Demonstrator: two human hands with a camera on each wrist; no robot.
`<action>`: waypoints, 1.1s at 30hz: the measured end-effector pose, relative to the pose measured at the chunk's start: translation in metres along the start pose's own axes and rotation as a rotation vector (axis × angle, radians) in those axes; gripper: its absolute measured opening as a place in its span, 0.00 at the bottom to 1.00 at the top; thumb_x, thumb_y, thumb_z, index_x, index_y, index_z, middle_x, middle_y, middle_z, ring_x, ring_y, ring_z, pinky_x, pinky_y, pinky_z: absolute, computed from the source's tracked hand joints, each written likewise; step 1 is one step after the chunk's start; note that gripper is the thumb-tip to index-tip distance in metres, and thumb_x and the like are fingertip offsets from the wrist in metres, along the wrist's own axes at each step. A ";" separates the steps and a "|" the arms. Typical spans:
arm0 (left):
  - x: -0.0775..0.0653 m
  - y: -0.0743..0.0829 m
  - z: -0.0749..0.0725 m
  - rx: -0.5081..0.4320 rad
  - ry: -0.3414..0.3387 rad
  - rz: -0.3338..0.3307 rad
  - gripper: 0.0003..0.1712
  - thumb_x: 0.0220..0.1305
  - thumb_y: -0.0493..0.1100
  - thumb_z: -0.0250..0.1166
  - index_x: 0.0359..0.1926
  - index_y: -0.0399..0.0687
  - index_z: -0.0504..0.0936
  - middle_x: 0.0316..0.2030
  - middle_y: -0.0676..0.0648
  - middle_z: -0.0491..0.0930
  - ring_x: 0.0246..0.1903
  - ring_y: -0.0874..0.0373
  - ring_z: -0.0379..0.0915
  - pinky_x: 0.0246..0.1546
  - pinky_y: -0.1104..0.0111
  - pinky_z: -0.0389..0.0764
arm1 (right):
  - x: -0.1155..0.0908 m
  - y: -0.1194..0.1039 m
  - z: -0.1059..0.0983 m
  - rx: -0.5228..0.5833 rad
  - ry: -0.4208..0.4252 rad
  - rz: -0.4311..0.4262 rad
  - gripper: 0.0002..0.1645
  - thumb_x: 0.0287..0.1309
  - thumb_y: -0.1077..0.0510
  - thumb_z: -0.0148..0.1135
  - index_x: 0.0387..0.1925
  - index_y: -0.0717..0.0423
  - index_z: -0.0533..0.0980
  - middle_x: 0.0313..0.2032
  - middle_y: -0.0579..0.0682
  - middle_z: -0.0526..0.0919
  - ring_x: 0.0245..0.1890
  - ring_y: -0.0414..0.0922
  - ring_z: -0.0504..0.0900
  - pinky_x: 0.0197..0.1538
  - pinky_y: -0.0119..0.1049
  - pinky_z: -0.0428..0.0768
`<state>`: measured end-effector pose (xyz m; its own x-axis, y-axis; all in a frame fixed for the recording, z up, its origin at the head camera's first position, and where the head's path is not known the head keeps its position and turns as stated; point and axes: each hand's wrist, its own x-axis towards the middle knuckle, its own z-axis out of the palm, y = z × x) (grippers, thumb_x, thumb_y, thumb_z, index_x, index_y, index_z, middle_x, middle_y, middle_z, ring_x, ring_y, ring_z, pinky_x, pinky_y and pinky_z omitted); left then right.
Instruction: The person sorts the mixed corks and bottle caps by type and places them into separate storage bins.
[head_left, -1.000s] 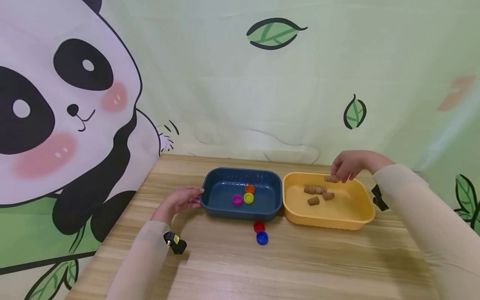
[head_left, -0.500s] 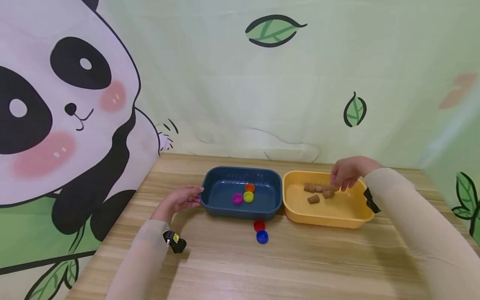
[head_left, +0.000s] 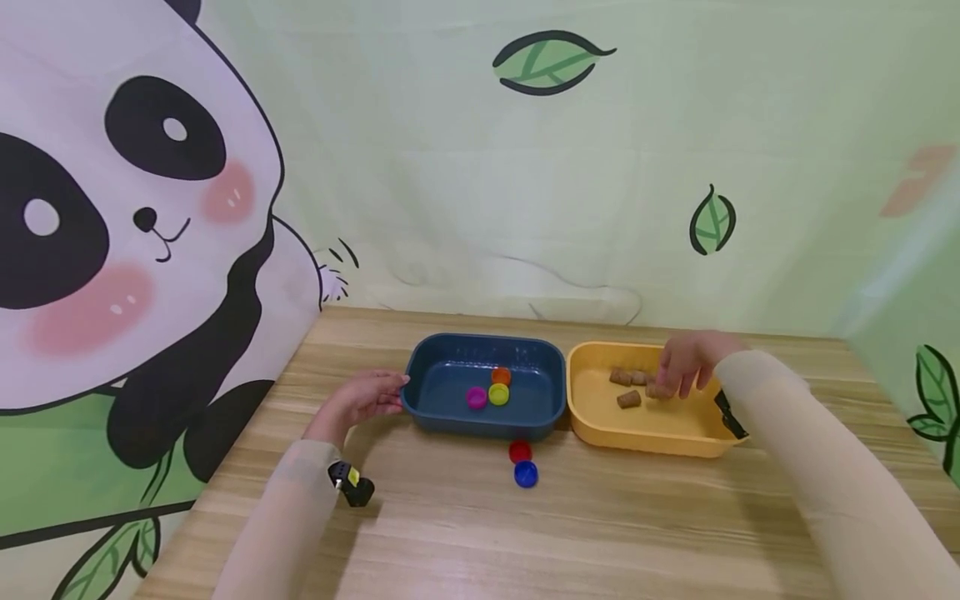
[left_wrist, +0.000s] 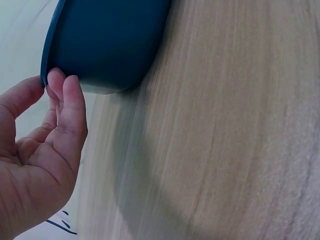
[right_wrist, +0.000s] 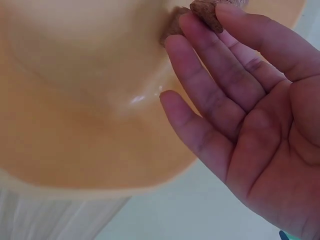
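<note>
At the left end of the dark blue basin [head_left: 480,425], my left hand [head_left: 365,395] pinches the rim; in the left wrist view the thumb [left_wrist: 25,95] is outside and the fingertips lie under the lip. My right hand [head_left: 690,362] reaches down into the yellow basin [head_left: 645,442]. In the right wrist view it pinches a cork [right_wrist: 207,14] between thumb and fingers, beside another cork [right_wrist: 172,29] on the basin floor. Several corks lie there, among them a separate cork [head_left: 629,399] nearer the front. My right fingers partly cover the group in the head view.
Inside the blue basin sit an orange cap [head_left: 501,377], a yellow cap [head_left: 498,394] and a magenta cap [head_left: 476,397]. A red cap [head_left: 520,452] and a blue cap [head_left: 526,474] lie on the wooden table [head_left: 450,533] in front. A printed cloth [head_left: 435,167] hangs behind.
My right hand has lowered, bringing its cork from near the yellow basin's back rim down to the other corks. The left hand has stayed at the blue basin's rim.
</note>
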<state>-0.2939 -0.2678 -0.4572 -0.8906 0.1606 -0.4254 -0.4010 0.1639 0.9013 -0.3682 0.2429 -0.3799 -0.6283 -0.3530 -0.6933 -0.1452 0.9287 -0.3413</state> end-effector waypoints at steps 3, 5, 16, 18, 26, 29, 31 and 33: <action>0.001 0.000 0.000 -0.001 -0.002 0.000 0.21 0.78 0.43 0.56 0.59 0.28 0.71 0.27 0.54 0.79 0.28 0.66 0.77 0.34 0.77 0.86 | 0.004 0.003 0.003 -0.016 0.002 -0.004 0.10 0.63 0.61 0.65 0.45 0.60 0.80 0.48 0.58 0.88 0.48 0.50 0.87 0.58 0.54 0.85; 0.001 -0.001 0.000 0.001 -0.004 0.001 0.21 0.78 0.43 0.55 0.59 0.28 0.70 0.27 0.54 0.79 0.28 0.66 0.77 0.34 0.78 0.86 | 0.006 0.004 0.005 -0.022 0.001 0.001 0.08 0.62 0.62 0.65 0.43 0.59 0.81 0.47 0.57 0.89 0.48 0.49 0.87 0.58 0.53 0.85; 0.001 -0.002 0.000 -0.016 -0.008 -0.001 0.21 0.79 0.43 0.55 0.60 0.28 0.70 0.27 0.53 0.79 0.28 0.66 0.77 0.34 0.78 0.86 | 0.010 0.003 0.011 -0.029 -0.020 0.010 0.05 0.61 0.62 0.65 0.39 0.55 0.80 0.44 0.54 0.89 0.46 0.47 0.87 0.56 0.52 0.85; 0.001 -0.002 0.000 -0.021 -0.008 -0.004 0.21 0.79 0.43 0.55 0.60 0.27 0.70 0.27 0.54 0.79 0.28 0.66 0.77 0.34 0.78 0.86 | 0.011 0.003 0.011 -0.033 -0.021 0.012 0.06 0.61 0.61 0.65 0.40 0.56 0.80 0.45 0.55 0.89 0.46 0.47 0.87 0.57 0.53 0.85; 0.000 -0.003 0.000 -0.032 -0.009 0.001 0.17 0.79 0.41 0.54 0.57 0.30 0.71 0.26 0.54 0.79 0.27 0.66 0.77 0.34 0.78 0.85 | 0.014 0.002 0.012 -0.048 -0.040 0.028 0.06 0.62 0.61 0.65 0.41 0.57 0.79 0.45 0.53 0.89 0.47 0.48 0.87 0.58 0.54 0.84; 0.001 -0.003 0.000 -0.030 -0.008 -0.002 0.17 0.79 0.41 0.54 0.57 0.30 0.71 0.26 0.54 0.79 0.27 0.66 0.77 0.34 0.78 0.86 | 0.014 0.002 0.012 -0.057 -0.052 0.037 0.06 0.63 0.61 0.64 0.41 0.57 0.79 0.45 0.54 0.90 0.48 0.48 0.88 0.60 0.56 0.83; 0.001 -0.003 0.000 -0.034 -0.006 -0.004 0.17 0.79 0.41 0.54 0.57 0.30 0.71 0.26 0.54 0.79 0.28 0.66 0.77 0.34 0.78 0.86 | 0.013 0.002 0.013 -0.073 -0.062 0.037 0.04 0.63 0.61 0.64 0.39 0.56 0.80 0.45 0.56 0.90 0.48 0.49 0.88 0.60 0.56 0.82; 0.001 -0.003 -0.001 -0.034 -0.012 -0.002 0.18 0.79 0.42 0.54 0.58 0.30 0.71 0.27 0.54 0.80 0.28 0.66 0.77 0.34 0.78 0.86 | 0.014 0.003 0.014 -0.085 -0.068 0.036 0.02 0.63 0.60 0.65 0.37 0.55 0.80 0.45 0.57 0.90 0.48 0.49 0.88 0.59 0.56 0.83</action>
<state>-0.2939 -0.2686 -0.4605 -0.8873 0.1724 -0.4278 -0.4097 0.1314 0.9027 -0.3662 0.2392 -0.3992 -0.5811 -0.3238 -0.7466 -0.1896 0.9460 -0.2628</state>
